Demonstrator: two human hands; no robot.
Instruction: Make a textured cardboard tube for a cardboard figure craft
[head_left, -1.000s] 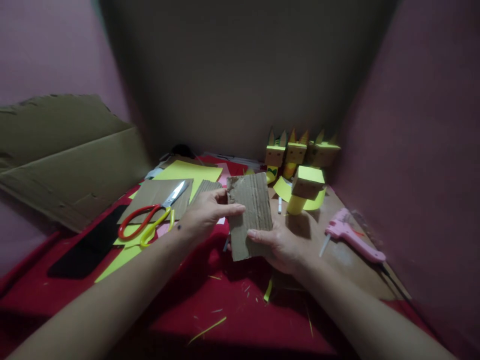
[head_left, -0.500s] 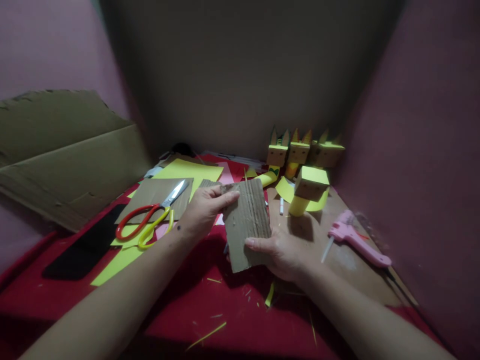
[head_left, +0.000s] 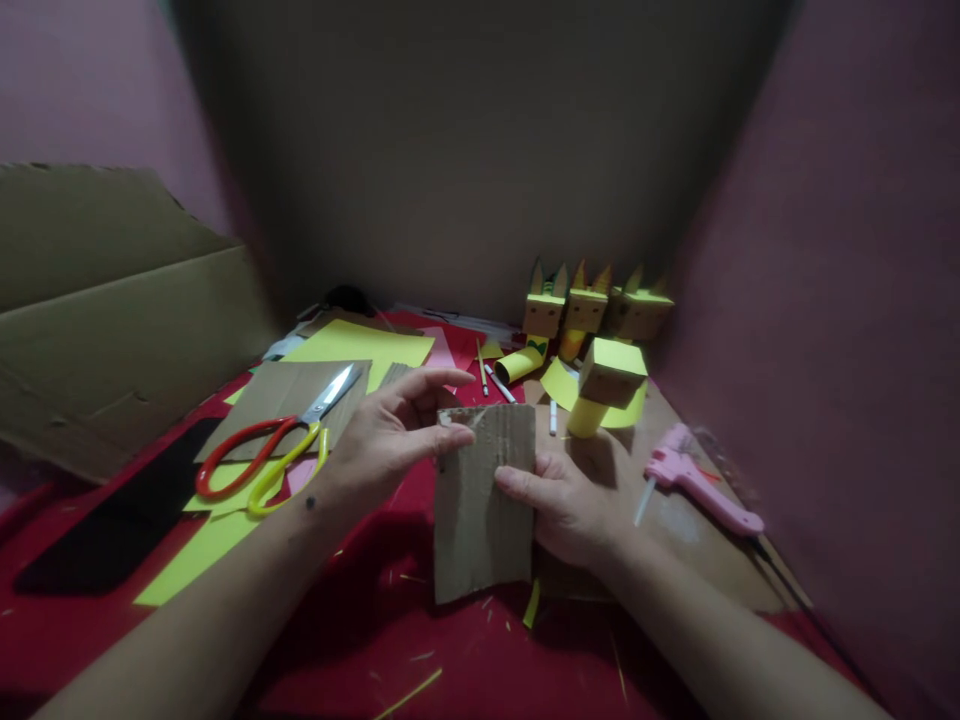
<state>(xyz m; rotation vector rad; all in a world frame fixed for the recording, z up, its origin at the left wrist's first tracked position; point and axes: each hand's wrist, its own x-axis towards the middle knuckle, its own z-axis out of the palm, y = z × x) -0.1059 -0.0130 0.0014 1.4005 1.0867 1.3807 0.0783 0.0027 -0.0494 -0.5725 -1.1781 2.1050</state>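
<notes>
Clerk: Cardboard piece, corrugated, one item. Held above the red cloth, upright and slightly tilted, between both hands, left of the glue gun.

Checker: Grip on it?

Clerk: Right hand clamped on its right edge, thumb across the front, fingers behind. Left hand pinches the top left corner with thumb and forefinger; the other fingers are spread apart and free.

Checker: Other stock around the piece?

Clerk: Scissors, red and yellow handles, lying well left of it on a flat cardboard sheet. Yellow paper behind the scissors. Black slab further left. Box figures with yellow tops behind and to the right of the piece, one nearer block on a yellow tube. Pencils just behind it. Large cardboard panel far left.

Checker: Hazards?

Clerk: My judgement only. The corner pinch is light; a pull there could tear or crease the corner along the flutes. If the right hand slackens, the piece would drop onto the cloth among the yellow scraps. A wide swing right could knock the nearer block off its tube. The glue gun's nozzle points toward the right hand; whether it is hot I cannot tell.
</notes>
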